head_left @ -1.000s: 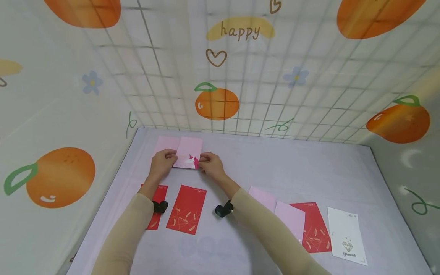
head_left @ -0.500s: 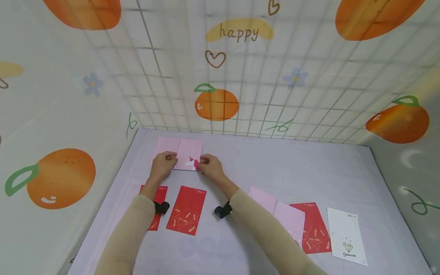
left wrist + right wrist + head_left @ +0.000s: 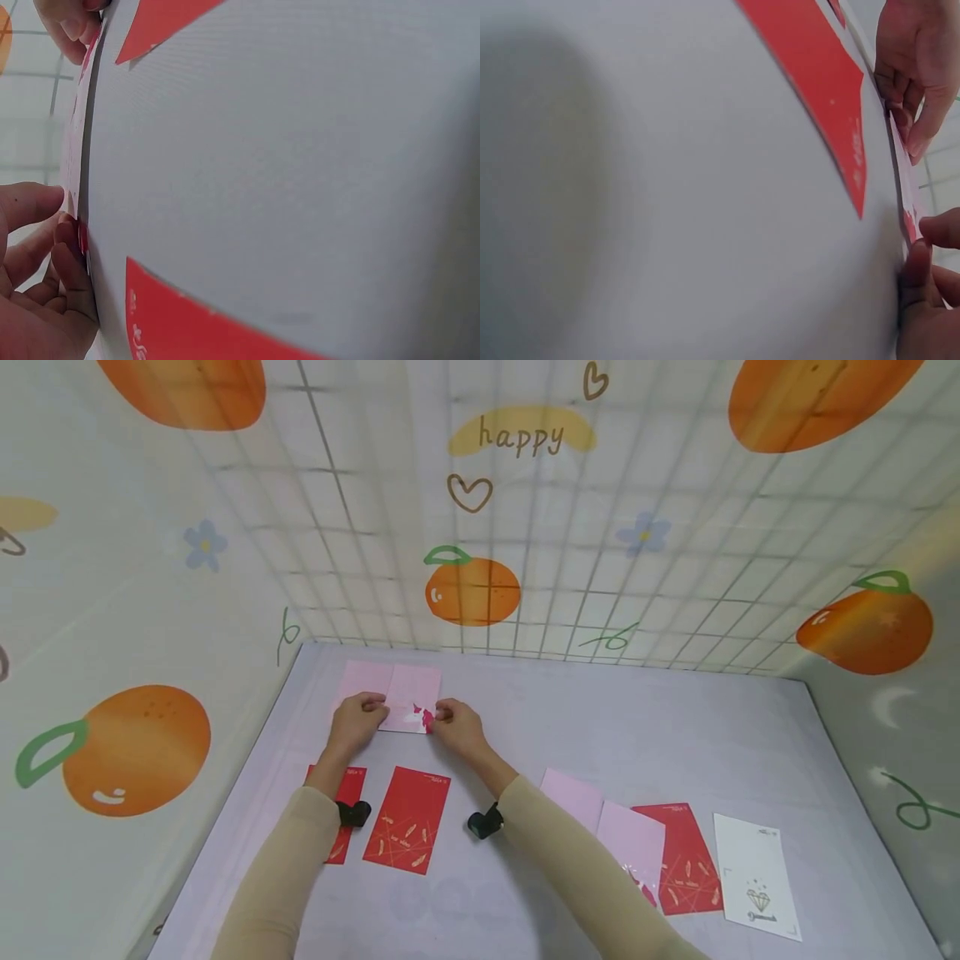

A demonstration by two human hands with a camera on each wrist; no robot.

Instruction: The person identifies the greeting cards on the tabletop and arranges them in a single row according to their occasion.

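Observation:
Near the back left of the table, a pink envelope (image 3: 415,685) with a dark pink and white print lies beside another pink one (image 3: 365,675), partly overlapped. My left hand (image 3: 357,723) pinches its left edge between thumb and fingers; my right hand (image 3: 461,729) pinches its lower right edge. In the left wrist view the left hand (image 3: 45,270) has thumb and fingers at the thin pink edge, just above the table. The right wrist view shows the right hand (image 3: 930,292) holding the same piece at the other end.
Two red envelopes, one (image 3: 407,820) in full view and one (image 3: 349,789) under the left forearm, lie nearer the front. On the right are pink envelopes (image 3: 633,839), a red one (image 3: 686,860) and a white card (image 3: 756,877). A patterned curtain (image 3: 555,518) stands behind the table.
Both hands keep their pinch on the pink envelope, with hardly any movement. The right forearm has shifted slightly left, showing more of the pink envelope's print at the right.

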